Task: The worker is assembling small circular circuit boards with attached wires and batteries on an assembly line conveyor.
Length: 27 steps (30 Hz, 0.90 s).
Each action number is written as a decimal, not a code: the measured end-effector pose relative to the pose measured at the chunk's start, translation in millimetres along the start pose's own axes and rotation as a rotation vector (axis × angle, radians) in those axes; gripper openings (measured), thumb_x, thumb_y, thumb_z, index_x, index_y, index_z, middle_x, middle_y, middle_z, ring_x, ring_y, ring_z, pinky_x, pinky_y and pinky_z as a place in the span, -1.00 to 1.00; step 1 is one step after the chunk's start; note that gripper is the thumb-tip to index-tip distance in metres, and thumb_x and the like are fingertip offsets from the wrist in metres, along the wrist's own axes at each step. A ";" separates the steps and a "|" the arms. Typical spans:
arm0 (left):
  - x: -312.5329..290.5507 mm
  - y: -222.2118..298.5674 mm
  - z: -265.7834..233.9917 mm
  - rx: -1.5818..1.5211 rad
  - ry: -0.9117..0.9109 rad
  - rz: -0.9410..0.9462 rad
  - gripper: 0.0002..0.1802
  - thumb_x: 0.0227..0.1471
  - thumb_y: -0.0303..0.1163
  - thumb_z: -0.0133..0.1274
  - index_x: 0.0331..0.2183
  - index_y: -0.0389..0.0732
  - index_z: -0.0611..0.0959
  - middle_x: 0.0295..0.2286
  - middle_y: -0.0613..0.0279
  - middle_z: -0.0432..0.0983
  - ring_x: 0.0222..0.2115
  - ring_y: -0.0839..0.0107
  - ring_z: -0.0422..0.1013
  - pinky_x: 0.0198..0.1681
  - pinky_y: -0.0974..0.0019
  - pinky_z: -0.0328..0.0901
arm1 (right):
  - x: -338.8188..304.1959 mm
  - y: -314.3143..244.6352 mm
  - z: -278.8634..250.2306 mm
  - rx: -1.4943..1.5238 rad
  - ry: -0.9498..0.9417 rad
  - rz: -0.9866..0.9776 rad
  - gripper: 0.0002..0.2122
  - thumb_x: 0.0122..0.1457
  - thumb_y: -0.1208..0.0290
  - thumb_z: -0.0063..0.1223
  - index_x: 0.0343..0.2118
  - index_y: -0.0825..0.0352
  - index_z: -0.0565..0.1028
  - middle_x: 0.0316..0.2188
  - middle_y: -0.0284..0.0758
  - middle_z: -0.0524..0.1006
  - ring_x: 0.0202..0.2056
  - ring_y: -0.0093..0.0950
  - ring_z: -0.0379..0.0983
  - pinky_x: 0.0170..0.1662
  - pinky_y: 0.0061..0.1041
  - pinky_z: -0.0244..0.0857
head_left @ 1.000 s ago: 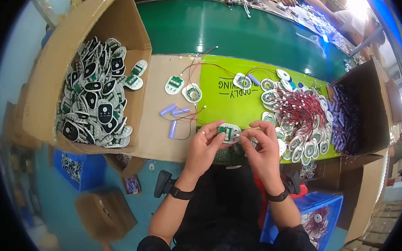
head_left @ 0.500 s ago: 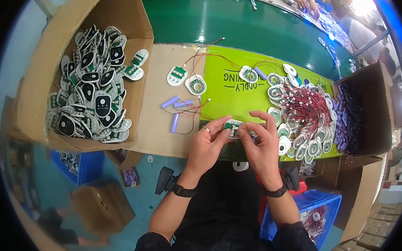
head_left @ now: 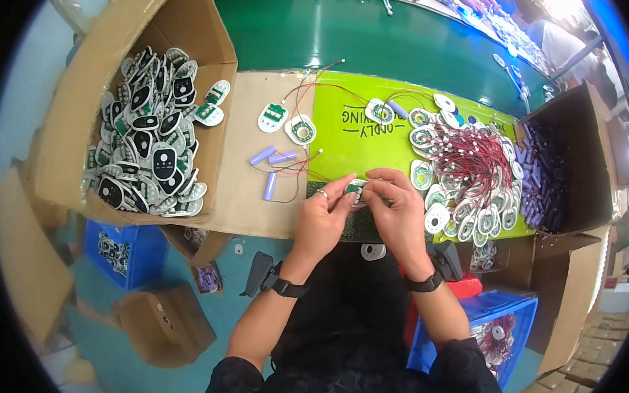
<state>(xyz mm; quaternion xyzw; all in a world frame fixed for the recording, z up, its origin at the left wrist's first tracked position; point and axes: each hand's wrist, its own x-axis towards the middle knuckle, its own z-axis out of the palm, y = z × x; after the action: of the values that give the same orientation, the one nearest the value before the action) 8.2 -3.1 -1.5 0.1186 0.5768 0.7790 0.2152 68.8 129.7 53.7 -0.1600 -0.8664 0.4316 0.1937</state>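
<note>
Above the front edge of the table, my left hand [head_left: 321,221] grips a small white oval cover with a green circuit board [head_left: 355,190] in it. My right hand [head_left: 395,210] meets it from the other side, thumb and fingertips pinched at the board's edge; what they pinch is too small to make out. Just beyond my hands lie several purple battery cells [head_left: 270,187] with thin red and black wires. Behind them rest another white cover with a circuit board [head_left: 273,117] and a white ring-shaped piece [head_left: 300,129] with a wire attached.
To the left, a cardboard box [head_left: 213,31] holds many white-and-black covers. On the right are a pile of wired ring pieces [head_left: 481,180] and a carton of purple cells [head_left: 585,203]. A green conveyor belt [head_left: 277,27] runs behind; another person's hands [head_left: 482,3] work across it.
My right hand's raised fingers have folded down closer to the board. The held cover has tilted a little between my hands. The whole view has shifted slightly.
</note>
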 end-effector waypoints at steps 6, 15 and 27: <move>-6.0 32.1 -3.7 0.015 -0.039 0.009 -0.67 0.30 -0.53 0.10 0.07 -0.37 0.64 -0.23 0.18 0.72 -0.27 0.57 0.59 -0.16 0.41 0.51 | -20.6 -3.5 -23.9 -0.023 0.020 -0.142 -0.73 0.14 0.61 0.24 -0.07 0.32 0.61 0.10 -0.12 0.49 -0.15 -0.24 0.62 -0.14 -0.41 0.48; -21.7 143.7 45.3 0.560 -0.130 0.322 -0.65 0.21 -0.49 0.19 0.03 -0.34 0.67 -0.29 -0.09 0.72 -0.30 0.39 0.68 -0.26 0.33 0.52 | -84.6 12.2 -24.1 0.278 0.068 -0.039 -0.31 0.06 0.47 0.43 0.24 0.38 0.30 0.33 -0.09 0.16 0.23 -0.22 0.31 0.23 -0.28 0.36; 2.4 220.0 73.5 0.595 -0.074 0.352 -0.62 0.23 -0.52 0.17 0.07 -0.38 0.64 -0.14 0.05 0.70 -0.20 0.49 0.62 -0.12 0.41 0.52 | -55.9 -14.4 39.2 0.326 0.053 0.143 -0.41 0.11 0.53 0.19 0.20 0.50 0.23 0.01 -0.08 0.31 -0.02 -0.25 0.34 0.07 -0.31 0.30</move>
<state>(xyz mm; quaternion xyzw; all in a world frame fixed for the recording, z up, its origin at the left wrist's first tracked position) -5.8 7.1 229.7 0.3019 0.7413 0.5970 0.0543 97.5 69.7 32.6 -0.1989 -0.7659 0.5747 0.2088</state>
